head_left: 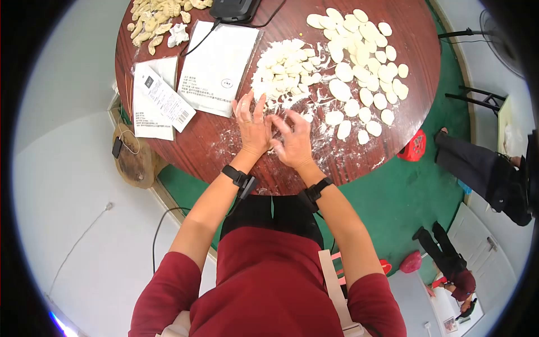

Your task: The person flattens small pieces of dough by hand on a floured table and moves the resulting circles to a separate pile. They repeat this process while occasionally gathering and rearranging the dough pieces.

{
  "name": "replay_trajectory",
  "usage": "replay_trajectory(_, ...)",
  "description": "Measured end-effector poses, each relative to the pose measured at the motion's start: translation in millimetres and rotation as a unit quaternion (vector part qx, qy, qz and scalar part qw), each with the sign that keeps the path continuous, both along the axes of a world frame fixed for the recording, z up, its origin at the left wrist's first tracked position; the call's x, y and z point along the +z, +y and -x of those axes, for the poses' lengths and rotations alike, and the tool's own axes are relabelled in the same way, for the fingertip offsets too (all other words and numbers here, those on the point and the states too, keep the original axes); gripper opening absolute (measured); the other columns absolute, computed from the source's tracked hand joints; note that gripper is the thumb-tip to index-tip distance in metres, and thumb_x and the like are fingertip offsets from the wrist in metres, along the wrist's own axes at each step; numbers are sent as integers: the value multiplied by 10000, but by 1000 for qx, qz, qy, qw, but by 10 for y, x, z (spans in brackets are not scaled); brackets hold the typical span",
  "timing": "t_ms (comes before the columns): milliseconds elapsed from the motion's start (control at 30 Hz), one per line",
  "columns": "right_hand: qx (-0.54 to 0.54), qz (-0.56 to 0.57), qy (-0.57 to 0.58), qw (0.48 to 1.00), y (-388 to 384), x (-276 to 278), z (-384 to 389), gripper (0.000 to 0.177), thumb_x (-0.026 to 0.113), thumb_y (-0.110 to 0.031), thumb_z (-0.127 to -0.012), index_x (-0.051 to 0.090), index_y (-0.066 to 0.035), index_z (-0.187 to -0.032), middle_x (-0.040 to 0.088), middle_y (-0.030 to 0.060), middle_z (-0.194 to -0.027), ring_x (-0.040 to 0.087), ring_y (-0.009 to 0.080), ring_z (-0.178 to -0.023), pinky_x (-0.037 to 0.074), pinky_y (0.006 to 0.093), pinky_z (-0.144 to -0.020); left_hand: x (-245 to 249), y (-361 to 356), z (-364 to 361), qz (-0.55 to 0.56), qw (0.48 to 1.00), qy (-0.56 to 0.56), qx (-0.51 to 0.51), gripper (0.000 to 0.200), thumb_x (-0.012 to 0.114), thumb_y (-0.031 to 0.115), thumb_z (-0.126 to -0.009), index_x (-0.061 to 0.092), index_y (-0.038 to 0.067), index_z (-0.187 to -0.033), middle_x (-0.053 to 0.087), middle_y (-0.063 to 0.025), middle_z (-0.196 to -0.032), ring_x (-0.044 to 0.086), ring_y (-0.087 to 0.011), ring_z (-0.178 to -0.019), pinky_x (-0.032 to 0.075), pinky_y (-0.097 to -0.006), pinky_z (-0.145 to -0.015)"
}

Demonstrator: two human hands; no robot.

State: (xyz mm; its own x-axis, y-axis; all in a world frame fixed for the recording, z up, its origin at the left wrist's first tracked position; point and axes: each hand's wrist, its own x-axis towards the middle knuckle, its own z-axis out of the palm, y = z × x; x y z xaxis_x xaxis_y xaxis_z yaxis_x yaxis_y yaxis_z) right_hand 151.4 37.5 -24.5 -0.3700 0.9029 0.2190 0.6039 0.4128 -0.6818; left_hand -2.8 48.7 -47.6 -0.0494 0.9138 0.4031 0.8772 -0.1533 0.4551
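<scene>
My left hand (254, 130) rests on the floured part of the table, fingers stretched forward and apart, at the near edge of a heap of small dough pieces (286, 67). Close against it is my right hand (295, 143), its fingers bent and spread, the thumb pointing toward the left hand. Whatever may lie under the palms is hidden. Flat, round dough wrappers (373, 73) are spread out to the right of the heap, several of them overlapping. Loose white flour (323, 126) covers the wood around both hands.
On the round wooden table (202, 149) lie printed white packets (216, 67), a paper slip (163, 98), a black device (234, 8) with a cable, and twisted dough pieces (154, 22). A wooden stump (135, 163) and red stool (414, 147) stand nearby. Two other people are at the right.
</scene>
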Motion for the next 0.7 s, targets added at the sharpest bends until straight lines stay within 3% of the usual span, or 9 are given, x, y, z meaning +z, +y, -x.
replay_trajectory(33, -44, 31, 61, 997, 9, 28, 21, 655, 768, -309, -834, 552, -201, -1443, 445, 191, -1432, 453, 381, -1307, 372, 524, -1060, 58, -7, 37, 7, 997, -75, -18, 528, 608, 282, -985, 491, 157, -1484, 401, -156, -1471, 376, -346, -1387, 187, -651, -1210)
replay_trajectory(67, -78, 30, 76, 994, 11, 66, -6, 492, 728, -189, -866, 610, -88, -1333, 526, 205, -1324, 540, 377, -1175, 455, 473, -960, 104, -4, 40, -15, 995, -92, -19, 442, 565, 231, -1003, 539, 120, -1431, 484, -149, -1399, 427, -360, -1307, 255, -611, -1174)
replay_trajectory(167, -80, 24, 162, 983, 45, 125, -72, 279, 673, -110, -913, 677, -44, -1183, 616, 193, -1125, 620, 356, -999, 507, 432, -832, 242, -51, 149, 30, 992, -116, -40, 346, 549, 173, -1004, 618, 101, -1336, 565, -129, -1296, 466, -368, -1240, 323, -563, -1118)
replay_trajectory(200, -84, 20, 178, 980, 73, 260, -76, 122, 629, -57, -945, 701, -14, -1035, 644, 155, -943, 641, 341, -846, 520, 416, -737, 343, -36, 149, 5, 993, -119, -12, 238, 517, 137, -1029, 670, 62, -1195, 649, -131, -1145, 559, -340, -1106, 426, -466, -991)
replay_trajectory(300, -72, 100, 137, 983, -48, 331, -271, 98, 652, -78, -946, 695, -3, -992, 650, 130, -916, 639, 341, -810, 516, 429, -707, 436, -116, 309, 76, 980, -185, -12, 178, 571, 107, -1006, 688, 51, -1129, 680, -127, -1047, 615, -316, -993, 485, -426, -905)
replay_trajectory(433, -46, 71, 7, 996, -277, 277, -544, 150, 733, -112, -892, 695, -17, -1001, 635, 116, -963, 617, 328, -907, 491, 437, -790, 497, -300, 474, 154, 976, -138, -71, 122, 678, 102, -947, 687, 26, -1042, 687, -127, -977, 636, -332, -896, 509, -427, -820)
replay_trajectory(467, -44, 79, -15, 996, -346, 309, -595, 289, 793, -140, -824, 679, -42, -1071, 610, 119, -1034, 591, 333, -998, 471, 437, -843, 460, -358, 497, 180, 972, -119, -89, 186, 750, 124, -881, 673, 46, -1030, 667, -116, -960, 617, -332, -910, 478, -451, -828)
replay_trajectory(600, -60, 108, -45, 991, -538, 294, -574, 478, 848, -161, -753, 634, -77, -1173, 565, 141, -1176, 555, 352, -1099, 449, 477, -915, 578, -463, 393, 263, 956, -77, -103, 343, 810, 176, -801, 640, 109, -1092, 601, -79, -966, 562, -317, -991, 398, -465, -890)
replay_trajectory(700, -59, 139, 1, 988, -545, 191, -560, 493, 846, -148, -756, 625, -98, -1193, 555, 142, -1223, 550, 357, -1130, 445, 522, -950, 551, -503, 391, 291, 951, -56, -94, 337, 809, 178, -806, 641, 130, -1094, 595, -102, -1045, 556, -324, -1024, 406, -464, -878)
